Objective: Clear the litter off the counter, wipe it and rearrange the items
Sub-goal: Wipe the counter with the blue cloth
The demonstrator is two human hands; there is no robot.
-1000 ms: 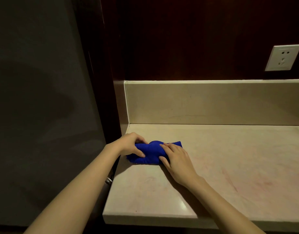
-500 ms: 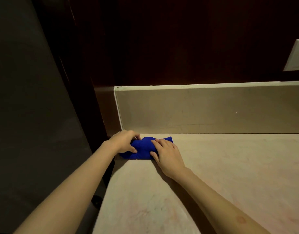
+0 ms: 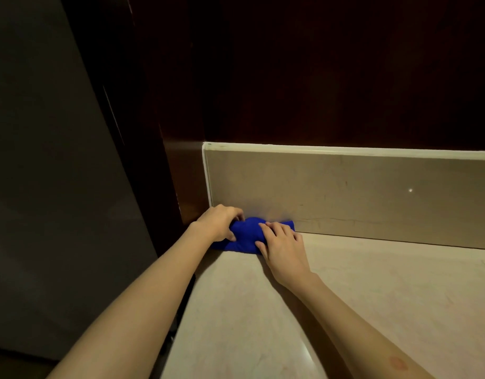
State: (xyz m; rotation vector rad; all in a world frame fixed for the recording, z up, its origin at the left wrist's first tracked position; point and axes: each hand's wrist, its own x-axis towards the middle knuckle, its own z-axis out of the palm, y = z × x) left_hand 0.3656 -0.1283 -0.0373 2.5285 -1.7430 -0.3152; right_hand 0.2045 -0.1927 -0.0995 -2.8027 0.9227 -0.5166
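Observation:
A bunched blue cloth (image 3: 248,235) lies on the beige stone counter (image 3: 359,296), pushed into the back left corner against the backsplash (image 3: 345,195). My left hand (image 3: 218,221) grips the cloth's left end with curled fingers and thumb. My right hand (image 3: 283,247) presses on its right part with fingers spread fairly straight over it. Part of the cloth is hidden under both hands.
A dark wooden wall (image 3: 318,72) rises above the backsplash. To the left stands a dark wooden post (image 3: 164,160) and a grey panel (image 3: 44,187). The counter's left edge (image 3: 181,324) drops off beside my left forearm.
Both hands have slid the blue cloth away from me across the counter to the backsplash corner. The view has moved closer and left, so the wall socket has left the frame.

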